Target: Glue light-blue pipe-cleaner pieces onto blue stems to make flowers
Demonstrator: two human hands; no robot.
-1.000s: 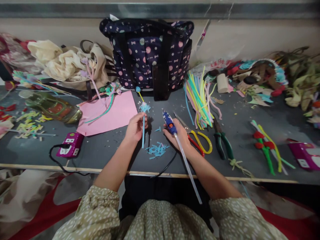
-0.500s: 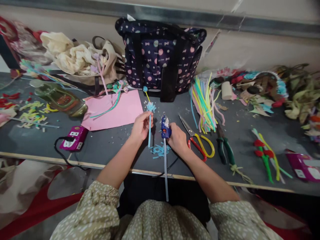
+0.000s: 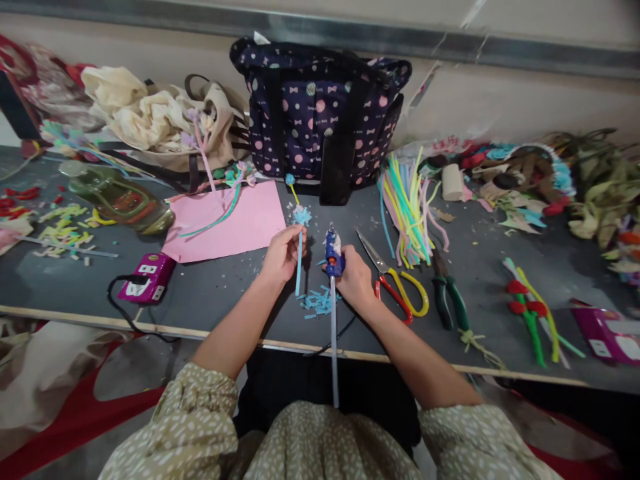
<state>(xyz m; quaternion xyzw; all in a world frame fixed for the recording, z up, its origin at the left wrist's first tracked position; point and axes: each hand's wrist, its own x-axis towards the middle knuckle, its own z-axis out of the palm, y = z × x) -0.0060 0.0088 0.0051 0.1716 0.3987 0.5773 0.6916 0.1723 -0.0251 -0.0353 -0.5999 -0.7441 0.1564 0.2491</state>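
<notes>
Between the fingertips of my left hand (image 3: pixel 285 255) is a blue pipe cleaner (image 3: pixel 299 270), held upright with a fluffy blue flower-like tuft (image 3: pixel 302 215) at its top. My right hand (image 3: pixel 354 275) is wrapped around a blue hot glue gun (image 3: pixel 333 253). Its nozzle points away from me, and a long clear glue stick (image 3: pixel 334 347) sticks out of its back toward my lap. Short blue cut pieces (image 3: pixel 319 302) lie on the dark table between my hands. Beyond the tuft stands a thin yellow stem (image 3: pixel 295 195) with a small blue ball on top.
Scissors (image 3: pixel 395 280) and green-handled pliers (image 3: pixel 449 293) lie right of my right hand. Behind them is a bundle of coloured pipe cleaners (image 3: pixel 407 210). A patterned bag (image 3: pixel 320 113) stands at the back. On the left are pink paper (image 3: pixel 225 230), a bottle (image 3: pixel 123 197) and a purple box (image 3: pixel 147 277) with a cable.
The glue gun in my right hand has shifted slightly to the right, away from the blue tuft. My left hand stays in place with the pipe cleaner.
</notes>
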